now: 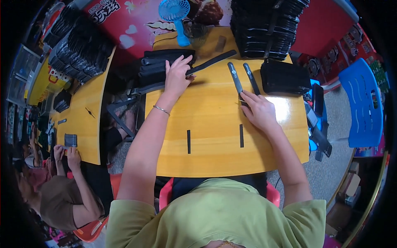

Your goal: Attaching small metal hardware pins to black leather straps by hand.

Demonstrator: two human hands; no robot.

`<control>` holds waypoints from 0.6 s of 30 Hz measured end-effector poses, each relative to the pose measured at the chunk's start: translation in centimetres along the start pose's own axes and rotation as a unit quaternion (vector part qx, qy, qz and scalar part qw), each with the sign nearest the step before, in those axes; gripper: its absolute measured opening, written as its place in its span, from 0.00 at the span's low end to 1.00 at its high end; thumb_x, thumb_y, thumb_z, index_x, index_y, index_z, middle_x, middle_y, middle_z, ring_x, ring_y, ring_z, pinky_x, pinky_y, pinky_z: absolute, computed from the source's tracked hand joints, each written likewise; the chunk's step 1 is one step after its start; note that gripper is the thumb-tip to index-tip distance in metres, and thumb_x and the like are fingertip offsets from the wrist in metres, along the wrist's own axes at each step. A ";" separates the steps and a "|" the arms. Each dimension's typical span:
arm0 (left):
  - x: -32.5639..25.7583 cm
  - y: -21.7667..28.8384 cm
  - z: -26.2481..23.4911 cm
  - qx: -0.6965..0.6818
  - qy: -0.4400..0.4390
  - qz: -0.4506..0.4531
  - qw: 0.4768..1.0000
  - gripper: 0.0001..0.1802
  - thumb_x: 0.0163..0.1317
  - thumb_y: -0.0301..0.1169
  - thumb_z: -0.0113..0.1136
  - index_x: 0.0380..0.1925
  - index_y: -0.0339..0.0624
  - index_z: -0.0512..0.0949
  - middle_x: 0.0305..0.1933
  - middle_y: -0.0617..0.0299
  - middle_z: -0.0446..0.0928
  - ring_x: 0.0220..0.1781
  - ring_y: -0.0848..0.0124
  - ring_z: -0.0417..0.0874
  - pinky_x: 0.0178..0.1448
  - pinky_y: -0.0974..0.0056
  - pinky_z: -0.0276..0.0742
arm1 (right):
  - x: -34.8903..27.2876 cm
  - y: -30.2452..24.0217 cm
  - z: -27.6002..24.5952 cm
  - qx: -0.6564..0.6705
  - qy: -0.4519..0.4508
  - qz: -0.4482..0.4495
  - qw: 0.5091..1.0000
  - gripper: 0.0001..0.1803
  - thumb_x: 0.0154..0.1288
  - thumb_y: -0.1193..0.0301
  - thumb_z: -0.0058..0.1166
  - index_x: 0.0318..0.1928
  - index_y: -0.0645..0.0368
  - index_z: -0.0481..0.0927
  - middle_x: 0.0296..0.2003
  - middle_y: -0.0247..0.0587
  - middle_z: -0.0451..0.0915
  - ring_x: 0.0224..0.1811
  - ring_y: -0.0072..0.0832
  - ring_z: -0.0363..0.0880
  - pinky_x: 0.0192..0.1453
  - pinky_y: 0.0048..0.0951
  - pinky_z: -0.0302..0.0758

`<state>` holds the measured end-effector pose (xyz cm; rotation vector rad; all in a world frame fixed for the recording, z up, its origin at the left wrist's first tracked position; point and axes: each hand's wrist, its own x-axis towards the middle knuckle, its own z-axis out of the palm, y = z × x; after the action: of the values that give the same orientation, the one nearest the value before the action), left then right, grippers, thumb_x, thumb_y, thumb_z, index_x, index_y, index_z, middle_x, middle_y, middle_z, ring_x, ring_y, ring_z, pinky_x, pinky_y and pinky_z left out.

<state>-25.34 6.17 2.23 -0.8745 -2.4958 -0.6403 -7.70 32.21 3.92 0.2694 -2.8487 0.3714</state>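
My left hand (pixel 178 76), with a bracelet at its wrist, is over a pile of folded black straps (pixel 153 68) at the table's far left. Its thumb and fingers close on one long black strap (pixel 217 60), which sticks out to the right. My right hand (pixel 259 109) has its fingers pressed together at the near end of a dark flat strip with a rounded tip (pixel 235 76). A thin pale sliver shows by those fingertips; its kind is unclear. A second such strip (pixel 250 76) lies just to the right, partly behind the hand.
Two short black strips (pixel 189 141) mark the yellow table (pixel 211 163). Black pouches (pixel 285 77) lie at right, below a tall black stack (pixel 266 29). A blue fan (pixel 174 12) stands at the back. A co-worker's hands (pixel 68 153) work at the left table; a blue chair (pixel 366 105) stands right.
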 end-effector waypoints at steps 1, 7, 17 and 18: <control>0.0 -0.3 -0.1 0.003 0.002 0.001 1.000 0.14 0.40 0.27 0.71 0.23 0.39 0.74 0.61 0.66 0.72 0.65 0.59 0.67 0.68 0.35 0.49 | 0.0 -0.1 0.0 0.010 -0.007 0.013 1.000 0.22 0.57 0.66 0.57 0.53 0.54 0.76 0.52 0.33 0.77 0.45 0.33 0.78 0.46 0.30 0.76; -0.1 -0.4 -1.1 0.000 0.043 0.016 0.999 0.14 0.43 0.30 0.70 0.25 0.39 0.74 0.56 0.61 0.74 0.61 0.59 0.70 0.66 0.40 0.55 | -0.4 0.3 0.2 -0.002 0.016 0.015 1.000 0.22 0.57 0.65 0.57 0.53 0.54 0.76 0.50 0.35 0.77 0.44 0.33 0.79 0.46 0.30 0.76; -8.5 11.6 -7.2 -0.815 0.033 -0.180 0.549 0.10 0.71 0.37 0.38 0.40 0.43 0.64 0.34 0.58 0.71 0.28 0.70 0.75 0.31 0.68 0.71 | -2.0 -8.5 -5.5 0.243 0.137 0.010 0.960 0.13 0.61 0.73 0.52 0.47 0.58 0.80 0.39 0.45 0.79 0.38 0.36 0.80 0.39 0.31 0.76; -9.4 12.8 -7.7 -0.832 0.046 -0.192 0.519 0.10 0.72 0.36 0.36 0.43 0.43 0.63 0.38 0.57 0.70 0.30 0.70 0.76 0.32 0.68 0.73 | -2.6 -10.0 -6.3 0.316 0.073 0.030 0.945 0.14 0.61 0.74 0.52 0.48 0.58 0.80 0.34 0.45 0.80 0.35 0.36 0.81 0.38 0.32 0.76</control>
<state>-8.40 6.55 7.19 -0.5378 -1.1356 -3.2174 -1.69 24.83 11.36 0.2549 -2.5128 1.2601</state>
